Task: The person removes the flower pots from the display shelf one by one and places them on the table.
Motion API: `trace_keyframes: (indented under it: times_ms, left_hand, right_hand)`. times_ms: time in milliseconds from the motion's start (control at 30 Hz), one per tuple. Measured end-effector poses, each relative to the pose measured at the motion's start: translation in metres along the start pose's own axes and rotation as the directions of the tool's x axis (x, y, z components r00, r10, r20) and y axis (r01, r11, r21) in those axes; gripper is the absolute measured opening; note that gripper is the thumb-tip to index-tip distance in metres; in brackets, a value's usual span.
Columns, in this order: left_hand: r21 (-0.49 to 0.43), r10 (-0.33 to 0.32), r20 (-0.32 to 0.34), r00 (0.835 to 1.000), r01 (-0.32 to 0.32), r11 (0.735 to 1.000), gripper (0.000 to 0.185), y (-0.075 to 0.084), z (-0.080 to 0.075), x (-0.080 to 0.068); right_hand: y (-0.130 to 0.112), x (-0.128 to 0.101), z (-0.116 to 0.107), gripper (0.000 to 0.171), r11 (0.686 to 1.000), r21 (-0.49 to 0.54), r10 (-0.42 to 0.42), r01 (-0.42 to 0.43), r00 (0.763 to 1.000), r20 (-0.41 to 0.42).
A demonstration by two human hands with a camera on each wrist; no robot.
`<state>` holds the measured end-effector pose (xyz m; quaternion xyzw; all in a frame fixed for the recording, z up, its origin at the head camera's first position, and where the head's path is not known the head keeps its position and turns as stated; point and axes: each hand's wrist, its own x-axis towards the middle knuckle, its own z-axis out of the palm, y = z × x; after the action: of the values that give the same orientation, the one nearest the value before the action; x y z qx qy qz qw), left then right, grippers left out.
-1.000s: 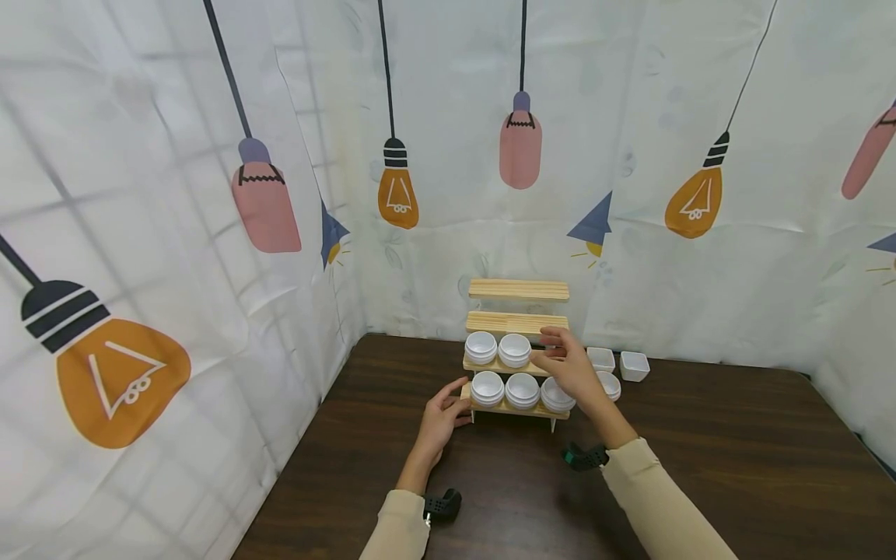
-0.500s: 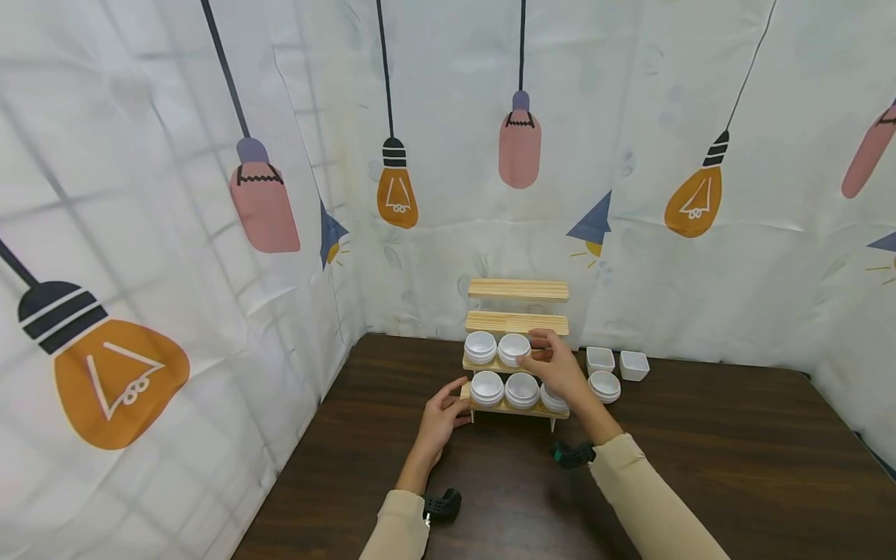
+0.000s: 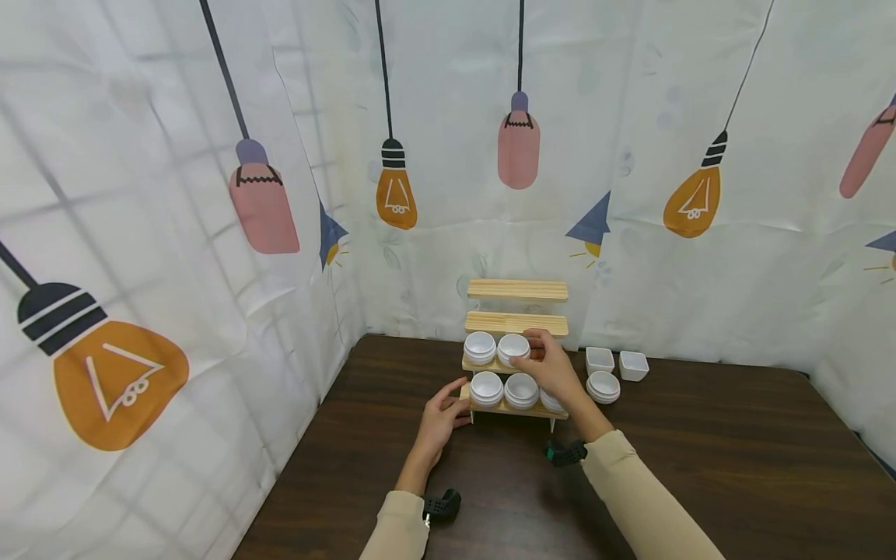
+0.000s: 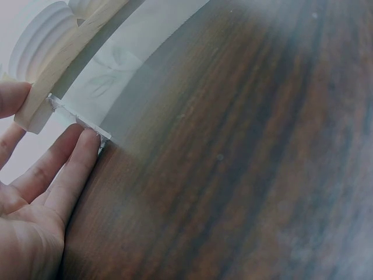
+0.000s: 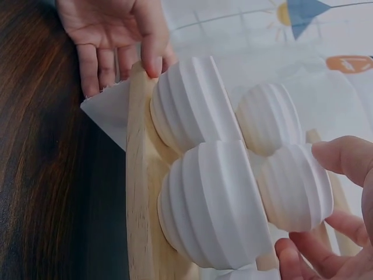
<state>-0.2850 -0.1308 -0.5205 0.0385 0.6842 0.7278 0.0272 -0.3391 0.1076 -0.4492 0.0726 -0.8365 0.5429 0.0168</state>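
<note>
Just below the middle of the head view, the right hand [image 3: 553,373] reaches onto the second step of the stepped pale wooden rack [image 3: 516,320], its thumb and fingertips closing on the side of the right-hand white ribbed round bowl [image 3: 513,348] there; the right wrist view shows the fingers [image 5: 344,160] curled against that bowl's ribbed wall, a light pinch that looks meant to seat it beside its neighbour. The left hand [image 3: 441,420] is at the rack's lower left corner, thumb on the end of the bottom board and straight fingers against the clear leg, holding nothing; it appears to brace the light rack so it does not slide on the dark brown wooden tabletop [image 3: 700,467]. The bowls sit in tight rows on the lower steps, probably so each step takes as many as it can. Counting them: two on the second step, three on the bottom step (the rightmost partly hidden by the right hand), and the two upper steps bare, four steps in all. To the right of the rack on the tabletop lie one more stack of white round bowls [image 3: 603,386], too small to count, and two small white square dishes [image 3: 616,362] side by side. Behind, a white curtain printed with hanging bulbs [image 3: 396,198] closes the scene.
</note>
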Motion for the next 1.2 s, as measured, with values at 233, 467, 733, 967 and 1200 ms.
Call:
trace_keyframes:
  times_ms: [233, 467, 733, 967, 1200]
  left_hand:
    - [0.004, 0.0, 0.014, 1.0, 0.0, 1.0, 0.047, 0.002, -0.001, -0.001]
    - [-0.001, -0.004, 0.011, 1.0, 0.004, 1.0, 0.047, 0.001, 0.0, -0.002]
    - [0.005, 0.004, 0.013, 1.0, -0.004, 1.0, 0.047, 0.001, -0.001, -0.001]
    - [0.006, 0.007, 0.013, 1.0, -0.007, 1.0, 0.047, 0.0, -0.001, 0.0]
    - [0.003, 0.009, 0.014, 1.0, -0.009, 1.0, 0.047, 0.002, 0.0, -0.002]
  right_hand:
    - [-0.001, 0.0, 0.004, 0.065, 0.999, -0.034, 0.0, 0.0, 1.0, -0.023]
    - [-0.004, 0.0, 0.009, 0.064, 0.998, -0.053, 0.013, -0.016, 0.998, -0.055]
    - [-0.008, -0.002, 0.01, 0.061, 0.998, -0.062, 0.023, -0.027, 0.997, -0.069]
    - [-0.007, -0.002, 0.011, 0.06, 0.998, -0.057, 0.02, -0.024, 0.997, -0.077]
    - [-0.005, -0.002, 0.01, 0.06, 0.998, -0.066, 0.017, -0.022, 0.997, -0.081]
